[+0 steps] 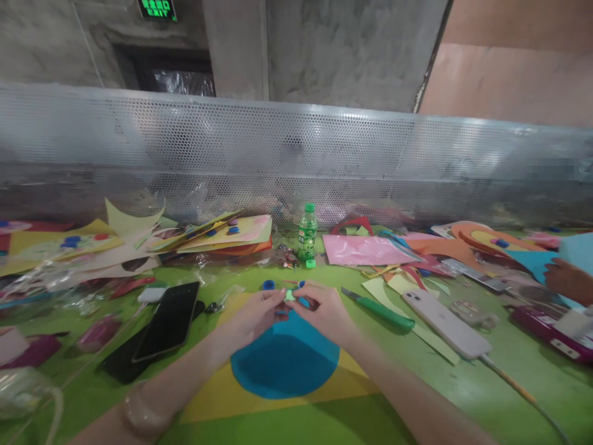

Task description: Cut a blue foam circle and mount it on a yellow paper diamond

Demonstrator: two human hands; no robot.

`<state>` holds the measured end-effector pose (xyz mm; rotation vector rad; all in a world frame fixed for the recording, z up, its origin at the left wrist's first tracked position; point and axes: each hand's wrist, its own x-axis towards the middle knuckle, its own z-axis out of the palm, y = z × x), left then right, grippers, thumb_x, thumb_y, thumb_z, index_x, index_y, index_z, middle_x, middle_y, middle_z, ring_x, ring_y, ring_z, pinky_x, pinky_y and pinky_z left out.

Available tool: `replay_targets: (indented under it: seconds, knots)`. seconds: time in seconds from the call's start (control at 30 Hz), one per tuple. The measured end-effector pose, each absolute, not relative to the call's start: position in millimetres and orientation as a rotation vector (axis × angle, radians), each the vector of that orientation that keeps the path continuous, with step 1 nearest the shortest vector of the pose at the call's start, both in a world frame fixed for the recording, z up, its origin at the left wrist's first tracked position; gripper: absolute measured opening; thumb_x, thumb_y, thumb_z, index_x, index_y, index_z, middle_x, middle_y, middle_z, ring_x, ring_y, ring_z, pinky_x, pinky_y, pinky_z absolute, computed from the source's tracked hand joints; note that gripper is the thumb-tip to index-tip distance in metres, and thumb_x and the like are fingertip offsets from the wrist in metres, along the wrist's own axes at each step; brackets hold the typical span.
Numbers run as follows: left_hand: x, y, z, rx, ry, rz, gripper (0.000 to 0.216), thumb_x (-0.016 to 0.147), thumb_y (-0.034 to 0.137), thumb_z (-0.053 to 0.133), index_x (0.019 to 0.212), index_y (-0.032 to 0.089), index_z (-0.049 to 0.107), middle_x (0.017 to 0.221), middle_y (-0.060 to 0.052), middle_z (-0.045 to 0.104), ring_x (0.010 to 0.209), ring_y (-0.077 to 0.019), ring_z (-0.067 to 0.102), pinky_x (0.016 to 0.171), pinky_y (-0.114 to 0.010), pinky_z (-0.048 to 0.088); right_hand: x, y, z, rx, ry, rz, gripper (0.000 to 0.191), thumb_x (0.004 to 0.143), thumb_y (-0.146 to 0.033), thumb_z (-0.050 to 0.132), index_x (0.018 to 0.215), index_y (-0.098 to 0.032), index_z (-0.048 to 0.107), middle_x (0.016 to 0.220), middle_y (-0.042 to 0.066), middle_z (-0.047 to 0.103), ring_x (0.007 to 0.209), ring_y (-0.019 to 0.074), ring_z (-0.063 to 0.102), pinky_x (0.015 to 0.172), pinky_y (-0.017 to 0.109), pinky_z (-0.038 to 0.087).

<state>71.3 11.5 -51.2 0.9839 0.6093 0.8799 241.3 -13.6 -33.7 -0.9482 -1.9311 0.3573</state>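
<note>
My left hand and my right hand meet above the far part of a blue paper circle. Their fingertips are closed on a small pale green piece, too small to make out its kind. The circle lies on a sheet of yellow paper. Just beyond my left fingers sits a blue bottle cap. A second blue round thing shows partly behind my right fingers. A green-handled utility knife rests to the right of my right hand.
Behind my hands stands a green-capped bottle. Black phones lie at left, a pale phone with a cable at right. Cut paper is piled along the perforated metal panel. Another person's hand reaches in at far right.
</note>
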Motion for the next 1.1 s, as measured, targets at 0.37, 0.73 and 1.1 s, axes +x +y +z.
replay_targets:
  seconds: [0.37, 0.73, 1.1]
  knots:
    - [75.2, 11.8, -57.2, 1.087, 0.679, 0.963, 0.024, 0.073, 0.038, 0.065, 0.067, 0.015, 0.066, 0.065, -0.004, 0.059, 0.061, -0.0128, 0.052, 0.060, -0.024, 0.040, 242.7, -12.1, -35.4, -0.974, -1.853, 0.549, 0.020, 0.079, -0.029, 0.055, 0.068, -0.016, 0.065, 0.058, -0.001, 0.049, 0.054, 0.0087, 0.040, 0.049, 0.021, 0.029]
    - [72.2, 6.3, -37.0, 1.648, 0.972, 1.164, 0.013, 0.071, 0.031, 0.064, 0.077, 0.020, 0.069, 0.087, -0.005, 0.067, 0.079, -0.0187, 0.057, 0.070, -0.026, 0.041, 244.1, -9.5, -37.5, -0.967, -1.814, 0.547, 0.017, 0.076, -0.025, 0.056, 0.066, -0.016, 0.067, 0.065, 0.002, 0.061, 0.059, 0.0108, 0.048, 0.054, 0.021, 0.036]
    - [82.6, 0.2, -45.6, 1.336, 0.847, 1.214, 0.021, 0.067, 0.035, 0.069, 0.077, 0.017, 0.067, 0.076, -0.004, 0.063, 0.068, -0.0150, 0.054, 0.065, -0.026, 0.043, 242.7, -11.2, -37.6, -0.954, -1.749, 0.603, 0.018, 0.076, -0.027, 0.058, 0.064, -0.017, 0.067, 0.062, 0.000, 0.058, 0.058, 0.0101, 0.049, 0.053, 0.020, 0.037]
